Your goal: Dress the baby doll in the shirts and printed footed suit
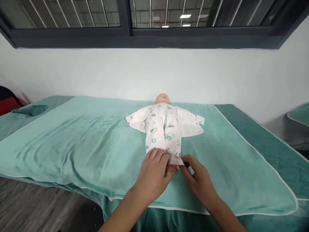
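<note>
A baby doll [162, 98] lies on its back on a teal towel [79, 138], head toward the wall. It wears a white printed garment [165, 127] with its sleeves spread out to both sides. My left hand [154, 172] rests on the garment's lower left hem, fingers curled over the cloth. My right hand [196, 178] pinches the lower right edge of the hem between thumb and fingers. Both hands meet at the doll's feet, which are hidden under them.
The towel covers a darker teal bed [263, 135] that stands against a white wall under a dark-framed window [149, 32]. A folded teal cloth [30, 110] lies at the far left. Grey floor shows at the lower left. Another teal surface [299, 114] sits at the right.
</note>
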### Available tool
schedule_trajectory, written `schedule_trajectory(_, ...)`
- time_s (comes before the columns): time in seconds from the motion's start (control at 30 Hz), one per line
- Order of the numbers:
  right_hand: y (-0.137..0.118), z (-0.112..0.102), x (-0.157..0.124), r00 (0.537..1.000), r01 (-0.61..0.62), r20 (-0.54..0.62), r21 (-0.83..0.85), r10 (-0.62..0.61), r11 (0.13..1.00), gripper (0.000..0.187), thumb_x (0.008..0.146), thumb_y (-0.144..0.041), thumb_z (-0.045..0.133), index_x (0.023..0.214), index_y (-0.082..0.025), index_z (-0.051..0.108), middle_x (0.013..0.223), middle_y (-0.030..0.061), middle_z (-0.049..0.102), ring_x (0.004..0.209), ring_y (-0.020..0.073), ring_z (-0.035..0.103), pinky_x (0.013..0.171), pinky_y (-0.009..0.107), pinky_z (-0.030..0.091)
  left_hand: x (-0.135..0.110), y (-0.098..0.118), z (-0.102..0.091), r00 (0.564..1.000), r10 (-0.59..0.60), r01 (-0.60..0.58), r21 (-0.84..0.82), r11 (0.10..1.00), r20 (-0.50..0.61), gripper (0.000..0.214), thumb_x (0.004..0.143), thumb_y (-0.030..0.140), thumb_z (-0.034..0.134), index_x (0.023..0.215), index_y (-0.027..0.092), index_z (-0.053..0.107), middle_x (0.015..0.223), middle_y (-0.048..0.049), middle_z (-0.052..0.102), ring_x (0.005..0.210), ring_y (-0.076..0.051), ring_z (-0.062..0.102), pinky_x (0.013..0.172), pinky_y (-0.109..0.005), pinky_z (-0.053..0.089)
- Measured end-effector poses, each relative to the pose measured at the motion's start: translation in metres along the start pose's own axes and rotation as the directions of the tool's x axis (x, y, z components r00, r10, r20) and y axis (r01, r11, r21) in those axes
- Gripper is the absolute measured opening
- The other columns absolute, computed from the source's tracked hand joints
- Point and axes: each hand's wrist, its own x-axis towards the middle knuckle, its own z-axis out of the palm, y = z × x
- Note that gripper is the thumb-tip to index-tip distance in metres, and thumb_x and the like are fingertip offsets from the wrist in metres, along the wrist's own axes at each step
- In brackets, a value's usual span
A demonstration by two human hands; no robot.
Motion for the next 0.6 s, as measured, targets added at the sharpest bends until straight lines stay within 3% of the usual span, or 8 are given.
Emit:
schedule_trajectory(0.13,-0.013,-0.011,-0.009,0.997,0.046,-0.064,0.086,-0.040,0.995,0.011,0.101,-0.022,0.049,0.097,-0.022,0.060,0.086,0.0007,0.062,0.074,0.0129,0.059,0.066,0.025,0.045,0.000,0.006,0.006,0.999,-0.036,0.034,-0.088,0.996,-0.022,0.013,0.089,0.030,0.063,0.097,0.024,0.054,0.097,-0.0001,0.066,0.102,-0.021,0.061,0.114,-0.051,0.034)
schedule_trajectory(0.2,-0.013,-0.012,-0.011,0.995,0.062,-0.084,0.080,-0.055,0.995,0.011,0.100,-0.020,0.050,0.097,-0.022,0.060,0.086,0.0002,0.062,0.074,0.0123,0.059,0.066,0.024,0.045,0.003,0.012,0.009,0.997,-0.061,0.057,-0.094,0.994,-0.045,0.014,0.087,0.027,0.064,0.095,0.024,0.053,0.097,0.0008,0.066,0.100,-0.020,0.061,0.116,-0.051,0.032)
schedule_trajectory(0.4,-0.003,-0.007,-0.009,0.985,0.147,-0.082,-0.053,-0.151,0.988,0.007,0.099,-0.018,0.051,0.098,-0.022,0.057,0.086,0.0011,0.061,0.073,0.0133,0.058,0.065,0.025,0.044,0.013,0.016,0.015,0.993,-0.074,0.074,-0.010,0.997,-0.089,0.008,0.089,0.013,0.054,0.088,0.022,0.053,0.089,-0.0017,0.064,0.089,-0.021,0.059,0.087,-0.042,0.048)
schedule_trajectory(0.6,0.014,-0.001,-0.027,0.979,0.197,0.009,-0.267,-0.202,0.943,0.009,0.098,-0.018,0.049,0.097,-0.023,0.058,0.087,0.0034,0.063,0.074,0.0168,0.060,0.065,0.028,0.046,-0.015,0.003,0.019,0.981,0.088,-0.082,0.044,0.996,-0.170,0.013,0.095,0.013,0.047,0.098,0.021,0.058,0.094,-0.0060,0.065,0.088,-0.022,0.060,0.078,-0.039,0.048)
